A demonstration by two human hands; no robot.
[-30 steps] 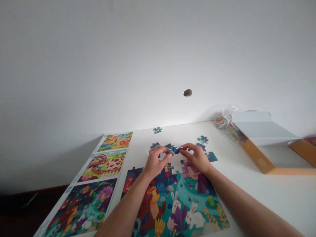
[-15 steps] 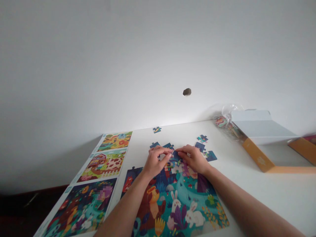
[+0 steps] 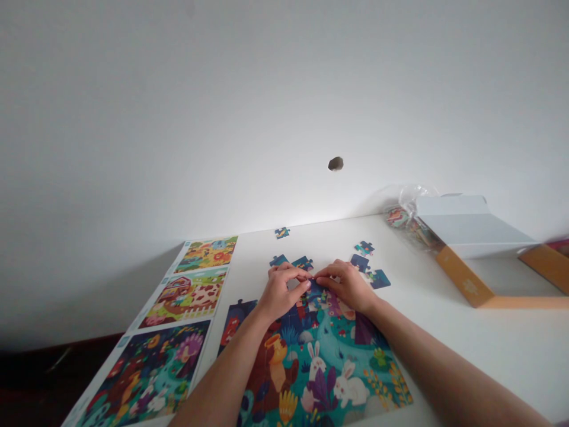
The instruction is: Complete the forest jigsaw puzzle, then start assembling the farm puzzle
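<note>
A partly assembled jigsaw puzzle [image 3: 306, 356] with rabbits, a bear and plants lies on the table below my forearms. At its far edge, a dark blue puzzle piece [image 3: 315, 289] sits between my hands. My left hand [image 3: 287, 287] is closed, with its thumb and fingertips at the left of that piece. From the right, the bent fingers of my right hand [image 3: 344, 284] pinch at its upper edge. The two hands' fingertips nearly touch and hide part of the piece. Loose puzzle pieces [image 3: 303, 263] lie just beyond my left hand, and others [image 3: 379, 279] beside my right.
Three printed picture sheets [image 3: 182, 296] line the table's left side. One loose piece [image 3: 282, 232] lies near the wall, another [image 3: 364, 247] farther right. An open orange and white box [image 3: 478, 290] stands at the right, with a clear plastic bag [image 3: 411, 219] behind it.
My right fingertips have shifted slightly left, closer to my left ones. The dark blue piece between them now sits a little lower, against the puzzle's far edge.
</note>
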